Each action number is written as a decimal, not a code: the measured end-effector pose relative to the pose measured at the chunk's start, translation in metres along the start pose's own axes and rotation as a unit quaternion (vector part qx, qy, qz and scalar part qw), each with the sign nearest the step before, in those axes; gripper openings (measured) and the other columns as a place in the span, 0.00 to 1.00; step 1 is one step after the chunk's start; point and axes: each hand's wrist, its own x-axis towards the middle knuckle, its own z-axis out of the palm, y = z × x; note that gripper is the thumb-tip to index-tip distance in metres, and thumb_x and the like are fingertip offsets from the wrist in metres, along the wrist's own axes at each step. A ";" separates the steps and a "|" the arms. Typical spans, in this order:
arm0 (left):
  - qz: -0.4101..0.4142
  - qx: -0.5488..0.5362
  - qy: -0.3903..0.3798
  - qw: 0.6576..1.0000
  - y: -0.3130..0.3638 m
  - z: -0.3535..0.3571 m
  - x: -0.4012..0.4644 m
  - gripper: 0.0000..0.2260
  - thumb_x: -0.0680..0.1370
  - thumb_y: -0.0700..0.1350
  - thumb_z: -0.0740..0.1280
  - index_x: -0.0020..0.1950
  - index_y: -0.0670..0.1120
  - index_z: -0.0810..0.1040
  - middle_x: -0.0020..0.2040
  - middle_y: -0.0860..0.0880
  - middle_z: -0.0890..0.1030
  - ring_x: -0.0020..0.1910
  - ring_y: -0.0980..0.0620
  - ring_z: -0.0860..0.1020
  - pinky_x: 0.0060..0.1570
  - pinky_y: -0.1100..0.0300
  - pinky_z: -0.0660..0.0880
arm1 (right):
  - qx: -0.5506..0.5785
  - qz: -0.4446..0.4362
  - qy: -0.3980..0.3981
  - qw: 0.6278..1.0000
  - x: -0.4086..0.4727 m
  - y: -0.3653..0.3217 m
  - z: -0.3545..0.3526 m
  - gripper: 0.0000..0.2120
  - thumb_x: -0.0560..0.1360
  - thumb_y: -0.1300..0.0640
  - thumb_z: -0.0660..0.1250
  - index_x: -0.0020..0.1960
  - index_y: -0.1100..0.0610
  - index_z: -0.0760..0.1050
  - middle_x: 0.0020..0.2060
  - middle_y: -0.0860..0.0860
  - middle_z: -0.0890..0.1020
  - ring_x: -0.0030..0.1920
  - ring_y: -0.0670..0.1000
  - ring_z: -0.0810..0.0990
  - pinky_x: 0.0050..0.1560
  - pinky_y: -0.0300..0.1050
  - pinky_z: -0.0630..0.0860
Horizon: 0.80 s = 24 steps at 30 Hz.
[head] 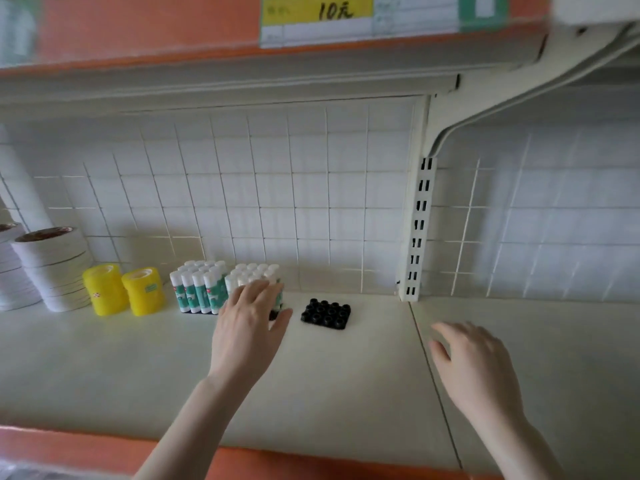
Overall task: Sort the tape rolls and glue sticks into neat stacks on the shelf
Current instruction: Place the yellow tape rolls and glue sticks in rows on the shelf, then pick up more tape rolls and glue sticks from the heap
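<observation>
Two blocks of white-capped glue sticks stand upright at the back of the shelf (138,368). The left block (199,287) is free. My left hand (251,327) lies against the front of the right block (254,271), fingers extended on the sticks, thumb out to the right. An empty black holder tray (326,314) lies to the right of that hand. Two yellow tape rolls (105,289) (143,291) stand left of the glue. Stacks of white tape rolls (53,268) rise at the far left. My right hand (474,365) hovers over the shelf at the right, fingers relaxed, holding nothing.
A white wire grid panel (277,188) backs the shelf. A slotted upright post (417,230) and a seam divide the shelf into two bays. An upper shelf with an orange edge and a yellow price label (317,12) hangs overhead. An orange rail (69,448) runs along the front.
</observation>
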 end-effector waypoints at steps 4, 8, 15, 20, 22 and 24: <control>0.000 -0.037 -0.021 0.999 0.033 0.000 -0.028 0.15 0.72 0.46 0.72 0.57 0.43 0.80 0.55 0.46 0.80 0.54 0.42 0.76 0.52 0.51 0.73 | 0.000 0.026 0.068 0.997 -0.035 0.029 -0.026 0.08 0.62 0.66 0.76 0.41 0.60 0.81 0.33 0.57 0.81 0.34 0.60 0.80 0.35 0.51 0.77; -0.022 -0.082 -0.036 0.996 0.072 -0.002 -0.052 0.16 0.72 0.45 0.72 0.58 0.43 0.79 0.56 0.45 0.79 0.56 0.41 0.75 0.54 0.51 0.72 | -0.005 0.038 0.114 0.993 -0.058 0.060 -0.049 0.10 0.62 0.66 0.76 0.42 0.61 0.81 0.34 0.59 0.81 0.35 0.62 0.80 0.37 0.53 0.77; -0.008 -0.127 -0.056 0.990 0.160 0.002 -0.062 0.16 0.73 0.45 0.71 0.60 0.44 0.79 0.58 0.46 0.79 0.59 0.43 0.74 0.56 0.51 0.70 | -0.025 0.069 0.175 0.982 -0.080 0.140 -0.094 0.12 0.62 0.66 0.77 0.44 0.61 0.82 0.36 0.59 0.82 0.36 0.62 0.80 0.39 0.53 0.77; 0.012 -0.135 -0.046 0.990 0.244 0.031 -0.062 0.15 0.72 0.44 0.73 0.58 0.44 0.80 0.54 0.47 0.80 0.54 0.42 0.75 0.53 0.52 0.70 | -0.040 0.077 0.193 0.977 -0.086 0.233 -0.117 0.11 0.63 0.66 0.77 0.44 0.61 0.82 0.37 0.59 0.82 0.37 0.62 0.80 0.40 0.54 0.77; 0.014 -0.139 -0.042 0.989 0.289 0.051 -0.060 0.15 0.72 0.44 0.73 0.57 0.44 0.80 0.54 0.47 0.80 0.54 0.42 0.76 0.52 0.52 0.71 | -0.041 0.068 0.202 0.976 -0.084 0.283 -0.126 0.08 0.65 0.65 0.75 0.44 0.61 0.82 0.37 0.58 0.82 0.37 0.62 0.80 0.40 0.54 0.78; 0.009 -0.141 -0.039 0.989 0.337 0.073 -0.058 0.15 0.72 0.44 0.72 0.58 0.44 0.80 0.55 0.47 0.80 0.55 0.43 0.76 0.52 0.53 0.71 | -0.041 0.060 0.207 0.976 -0.078 0.336 -0.133 0.07 0.67 0.64 0.72 0.45 0.62 0.82 0.38 0.58 0.82 0.38 0.61 0.81 0.40 0.53 0.78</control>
